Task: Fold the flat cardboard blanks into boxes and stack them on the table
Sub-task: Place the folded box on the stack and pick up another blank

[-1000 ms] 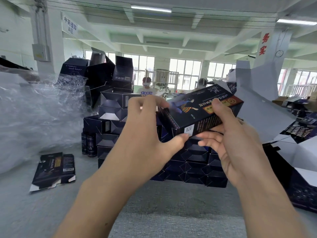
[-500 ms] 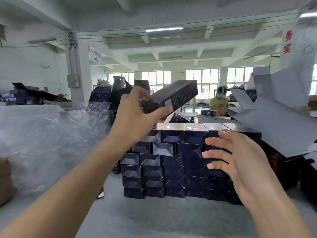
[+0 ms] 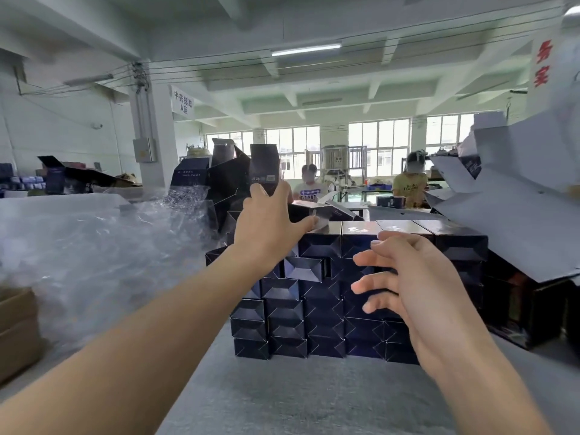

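Reaching forward over the upper left corner of the stack of boxes (image 3: 317,309), the left hand (image 3: 268,229) has its fingers spread and fairly straight, pointing up and away, with the thumb stretched out to the right toward a folded box (image 3: 323,211). That box lies tilted on top of the stack's back edge, its pale end flap turned toward the thumb. The thumb tip seems to touch this flap, though motion blur makes the contact hard to confirm, and no finger curls round the box. The right hand (image 3: 417,284) hangs in the air in front of the stack's right half, fingers apart and loosely bent, holding nothing. The two hands are well apart. The stack is a wall of dark, glossy folded boxes, several rows high and several wide, standing on the grey table (image 3: 314,400). Crumpled clear plastic wrap (image 3: 94,262) is heaped to the left of it, with a brown carton (image 3: 15,328) at the left edge. Large grey flat cardboard sheets (image 3: 518,237) lean over from the right. Behind the stack more dark boxes stand piled, one upright box (image 3: 264,164) tallest among them, and two people (image 3: 309,188) work at a far table by the windows.
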